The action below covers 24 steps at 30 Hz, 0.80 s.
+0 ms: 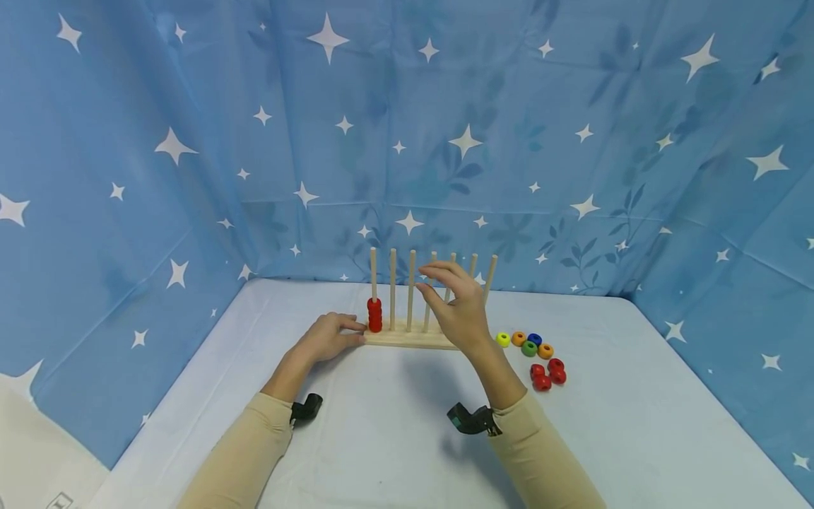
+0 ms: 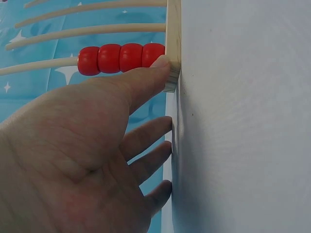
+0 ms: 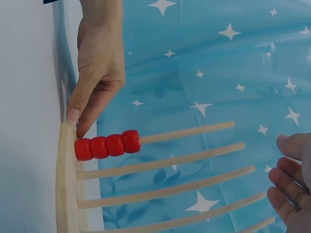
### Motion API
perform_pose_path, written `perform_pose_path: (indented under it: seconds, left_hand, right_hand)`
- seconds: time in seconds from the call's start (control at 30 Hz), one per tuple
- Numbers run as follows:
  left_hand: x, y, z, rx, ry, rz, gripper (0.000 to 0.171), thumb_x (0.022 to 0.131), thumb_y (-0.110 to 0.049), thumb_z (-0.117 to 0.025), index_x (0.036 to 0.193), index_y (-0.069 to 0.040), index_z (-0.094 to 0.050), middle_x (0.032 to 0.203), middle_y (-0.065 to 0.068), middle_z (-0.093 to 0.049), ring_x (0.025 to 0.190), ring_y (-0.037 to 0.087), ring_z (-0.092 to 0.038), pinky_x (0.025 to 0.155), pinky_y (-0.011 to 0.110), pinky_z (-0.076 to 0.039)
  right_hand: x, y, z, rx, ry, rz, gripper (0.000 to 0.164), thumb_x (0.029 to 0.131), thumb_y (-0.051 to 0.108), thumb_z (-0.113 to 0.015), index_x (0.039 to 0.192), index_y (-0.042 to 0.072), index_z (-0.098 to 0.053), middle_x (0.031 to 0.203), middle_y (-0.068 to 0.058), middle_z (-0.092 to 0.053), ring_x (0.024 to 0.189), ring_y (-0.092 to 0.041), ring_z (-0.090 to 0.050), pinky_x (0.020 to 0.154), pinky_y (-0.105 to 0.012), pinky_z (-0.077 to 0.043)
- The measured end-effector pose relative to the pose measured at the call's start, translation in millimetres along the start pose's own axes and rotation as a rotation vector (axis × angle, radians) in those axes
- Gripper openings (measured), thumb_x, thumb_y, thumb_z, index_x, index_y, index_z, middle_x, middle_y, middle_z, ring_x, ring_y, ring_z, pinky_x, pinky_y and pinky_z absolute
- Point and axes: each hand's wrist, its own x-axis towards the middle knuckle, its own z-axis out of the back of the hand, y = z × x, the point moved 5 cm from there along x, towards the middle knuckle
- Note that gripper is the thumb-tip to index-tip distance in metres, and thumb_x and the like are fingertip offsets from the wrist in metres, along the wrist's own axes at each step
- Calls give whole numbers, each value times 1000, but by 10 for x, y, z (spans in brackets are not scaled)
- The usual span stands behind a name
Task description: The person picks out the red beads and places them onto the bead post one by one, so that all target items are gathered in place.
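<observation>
A wooden peg rack (image 1: 407,338) with several upright pegs stands on the table. Several red beads (image 1: 374,316) are stacked on its leftmost peg, down at the base. My left hand (image 1: 327,338) holds the left end of the rack's base, thumb at the front and index finger behind; in the left wrist view its other fingers (image 2: 150,162) stretch out past the end. My right hand (image 1: 461,311) is raised in front of the right-hand pegs, thumb and fingers curved and apart with nothing between them. In the right wrist view, its fingertips (image 3: 281,182) are beyond the peg tops.
Right of the rack lie loose beads: a yellow bead (image 1: 503,339), two orange ones, a blue bead (image 1: 534,340) and a green bead (image 1: 529,348). Nearer is a cluster of red beads (image 1: 543,382). A blue star-patterned curtain (image 1: 407,177) surrounds the white table (image 1: 381,424).
</observation>
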Motion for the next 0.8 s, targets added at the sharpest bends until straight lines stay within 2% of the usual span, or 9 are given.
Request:
perform_pose_path:
  seconds: [0.2, 0.5, 0.8]
  left_hand:
    - [-7, -13, 3, -20, 4, -2, 30, 97, -23, -74, 123, -10, -78, 150, 22, -57, 145, 47, -45, 119, 63, -35]
    - [-13, -17, 4, -12, 6, 1, 31, 96, -23, -74, 125, -10, -78, 150, 22, -57, 146, 47, -44, 120, 62, -34]
    - [0, -6, 6, -12, 6, -6, 31, 97, -23, -74, 125, -10, -77, 150, 23, -57, 145, 47, -45, 119, 62, -35]
  right_hand:
    - [8, -54, 96, 0, -14, -26, 24, 94, 8, -77, 118, 4, -77, 120, -11, -73, 112, -27, -69, 94, -44, -57]
    - [9, -108, 254, -27, -34, -62, 26, 94, 7, -76, 120, 2, -76, 122, -11, -72, 109, -25, -67, 97, -32, -55]
    - [5, -187, 408, -64, -47, -63, 27, 95, 9, -77, 121, 4, -76, 122, -11, -73, 106, -26, -68, 93, -31, -53]
